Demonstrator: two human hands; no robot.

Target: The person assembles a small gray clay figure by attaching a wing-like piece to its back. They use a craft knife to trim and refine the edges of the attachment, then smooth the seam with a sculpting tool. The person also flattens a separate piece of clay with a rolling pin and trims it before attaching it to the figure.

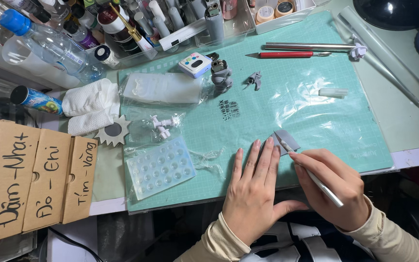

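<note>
We note the left hand (252, 191) lying flat and open on the green cutting mat (316, 116), fingers together, holding nothing; its fingertips rest just beside a small grey sheet (288, 139). The right hand (334, 187) is closed around a slim white craft knife (311, 175), gripped like a pen, with the tip touching the grey sheet near the mat's front edge. A clear dimpled tray (160, 167) lies to the left; a red-handled knife (287, 55) lies well apart at the back.
</note>
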